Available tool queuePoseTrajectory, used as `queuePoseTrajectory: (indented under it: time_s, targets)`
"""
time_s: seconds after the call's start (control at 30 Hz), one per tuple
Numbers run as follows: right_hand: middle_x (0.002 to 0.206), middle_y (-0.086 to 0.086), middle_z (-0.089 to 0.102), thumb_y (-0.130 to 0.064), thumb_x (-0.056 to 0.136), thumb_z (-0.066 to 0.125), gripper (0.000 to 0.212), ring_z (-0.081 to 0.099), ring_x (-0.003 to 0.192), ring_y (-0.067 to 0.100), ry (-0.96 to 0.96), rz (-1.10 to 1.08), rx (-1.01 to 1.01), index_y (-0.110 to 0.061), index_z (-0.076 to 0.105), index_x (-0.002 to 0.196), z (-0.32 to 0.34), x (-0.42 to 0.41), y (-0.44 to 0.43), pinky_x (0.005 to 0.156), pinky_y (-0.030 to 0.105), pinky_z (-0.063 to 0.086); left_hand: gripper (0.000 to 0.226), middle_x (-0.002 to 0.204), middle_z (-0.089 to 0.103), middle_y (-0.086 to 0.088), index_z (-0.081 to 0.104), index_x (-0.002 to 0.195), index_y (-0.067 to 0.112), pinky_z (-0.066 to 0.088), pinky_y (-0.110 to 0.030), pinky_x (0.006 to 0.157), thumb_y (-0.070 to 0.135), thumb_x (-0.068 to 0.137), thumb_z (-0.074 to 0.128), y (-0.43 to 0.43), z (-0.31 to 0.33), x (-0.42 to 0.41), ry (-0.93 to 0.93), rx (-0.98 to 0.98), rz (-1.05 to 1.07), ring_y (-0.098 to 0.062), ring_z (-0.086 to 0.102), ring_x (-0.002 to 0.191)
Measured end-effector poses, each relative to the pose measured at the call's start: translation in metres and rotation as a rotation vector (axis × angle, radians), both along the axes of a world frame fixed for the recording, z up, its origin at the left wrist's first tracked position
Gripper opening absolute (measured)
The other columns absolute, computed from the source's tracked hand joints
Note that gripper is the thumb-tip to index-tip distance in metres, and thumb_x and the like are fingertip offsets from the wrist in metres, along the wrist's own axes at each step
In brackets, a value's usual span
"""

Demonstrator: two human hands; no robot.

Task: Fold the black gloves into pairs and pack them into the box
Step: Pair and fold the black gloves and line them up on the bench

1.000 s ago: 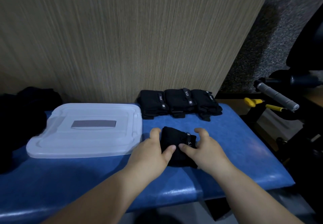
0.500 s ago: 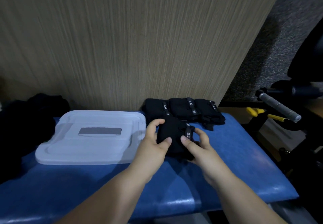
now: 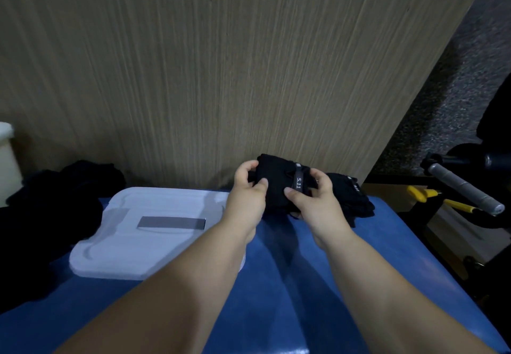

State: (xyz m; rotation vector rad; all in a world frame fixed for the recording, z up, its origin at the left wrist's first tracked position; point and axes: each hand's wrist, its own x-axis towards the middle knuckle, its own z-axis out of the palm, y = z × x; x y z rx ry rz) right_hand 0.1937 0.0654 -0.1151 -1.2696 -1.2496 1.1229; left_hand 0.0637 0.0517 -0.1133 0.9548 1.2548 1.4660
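Gripping the folded bundle of black fabric gloves [image 3: 278, 188] from both sides, the hands hold it off the blue padded bench [image 3: 304, 284], up near the wood-grain wall panel [image 3: 221, 63]. The left hand [image 3: 246, 196] curls fingers and thumb round the bundle's left edge. The right hand [image 3: 315, 201] pinches the right edge, with its thumb beside the grey lettered strap that faces the camera. That two-sided squeeze looks meant to stop the fold springing open. Just behind and to the right, more folded black gloves [image 3: 354, 196] lie on the bench against the panel, apparently a staging row this bundle may join. The flat white plastic box lid [image 3: 154, 243] lies to the left, just beside the left forearm; whether the box sits beneath it I cannot tell. A loose heap of dark fabric [image 3: 55, 207] farther left is probably gloves awaiting folding.
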Motion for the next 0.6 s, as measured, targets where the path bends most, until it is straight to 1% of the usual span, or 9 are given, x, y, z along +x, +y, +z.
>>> queuePoseTrajectory:
  time_s: [0.07,0.2,0.27,0.33,0.37,0.4,0.47,0.53,0.6]
  targets:
    - [0.116,0.003,0.064,-0.019,0.083,0.073,0.064,0.065,0.100,0.019,-0.067,-0.013,0.020,-0.031,0.035,0.134,-0.001,-0.004,0.015,0.072,0.032,0.055,0.037,0.101,0.067,-0.003,0.046,0.119,0.044,0.056,-0.043,0.086,0.016,0.096,0.050,0.013,0.000,-0.003,0.002,-0.024,0.014,-0.021,0.065,0.093]
    - [0.119,-0.002,0.059,-0.036,0.075,0.075,0.073,0.060,0.108,0.022,-0.281,-0.071,0.041,-0.038,0.033,0.134,0.002,-0.011,0.036,0.093,0.045,0.052,0.039,0.107,0.063,0.000,0.042,0.122,0.044,0.055,-0.042,0.087,0.017,0.095,0.051,0.032,-0.006,-0.008,0.071,-0.063,0.019,-0.020,0.063,0.096]
    - [0.116,-0.003,0.056,-0.032,0.081,0.073,0.071,0.058,0.105,0.019,-0.396,-0.076,0.065,-0.031,0.031,0.139,0.004,-0.013,0.042,0.095,0.040,0.049,0.041,0.109,0.061,0.001,0.040,0.129,0.037,0.054,-0.043,0.089,0.017,0.096,0.051,0.040,-0.008,-0.010,0.152,-0.082,0.018,-0.020,0.062,0.098]
    - [0.113,-0.004,0.054,-0.027,0.088,0.067,0.065,0.053,0.100,0.013,-0.516,-0.053,0.099,-0.021,0.030,0.142,0.005,-0.014,0.046,0.087,0.028,0.045,0.044,0.115,0.058,-0.002,0.037,0.136,0.028,0.054,-0.039,0.088,0.017,0.096,0.050,0.046,-0.010,-0.011,0.279,-0.107,0.016,-0.021,0.060,0.099]
    - [0.114,-0.003,0.055,-0.027,0.090,0.064,0.062,0.052,0.100,0.014,-0.594,-0.044,0.115,-0.019,0.031,0.142,0.005,-0.015,0.047,0.084,0.027,0.043,0.046,0.118,0.056,-0.004,0.036,0.139,0.025,0.053,-0.037,0.087,0.017,0.096,0.050,0.048,-0.011,-0.012,0.349,-0.120,0.016,-0.021,0.060,0.100]
    - [0.118,0.000,0.056,-0.028,0.091,0.062,0.060,0.052,0.103,0.017,-0.679,-0.046,0.137,-0.018,0.032,0.141,0.004,-0.016,0.047,0.085,0.027,0.042,0.047,0.124,0.054,-0.006,0.035,0.141,0.021,0.052,-0.035,0.087,0.017,0.096,0.050,0.051,-0.013,-0.012,0.420,-0.125,0.018,-0.022,0.058,0.103]
    - [0.125,0.007,0.056,-0.034,0.091,0.060,0.056,0.048,0.116,0.024,-0.866,-0.065,0.185,-0.019,0.035,0.139,-0.001,-0.019,0.048,0.094,0.033,0.039,0.049,0.136,0.044,-0.011,0.035,0.143,0.017,0.049,-0.032,0.089,0.018,0.096,0.050,0.055,-0.014,-0.013,0.556,-0.129,0.032,-0.025,0.055,0.111]
    - [0.132,0.005,0.049,-0.039,0.092,0.056,0.053,0.038,0.125,0.024,-1.012,-0.092,0.241,-0.022,0.037,0.138,-0.007,-0.020,0.049,0.103,0.037,0.032,0.050,0.144,0.031,-0.012,0.034,0.144,0.017,0.046,-0.035,0.096,0.019,0.097,0.049,0.056,-0.017,-0.013,0.659,-0.147,0.048,-0.027,0.050,0.116]
    - [0.140,-0.001,0.043,-0.041,0.093,0.052,0.049,0.032,0.131,0.021,-1.083,-0.102,0.335,-0.026,0.039,0.139,-0.012,-0.020,0.050,0.107,0.039,0.027,0.050,0.148,0.024,-0.008,0.033,0.145,0.019,0.042,-0.040,0.102,0.020,0.096,0.047,0.056,-0.020,-0.013,0.745,-0.139,0.071,-0.027,0.043,0.123]
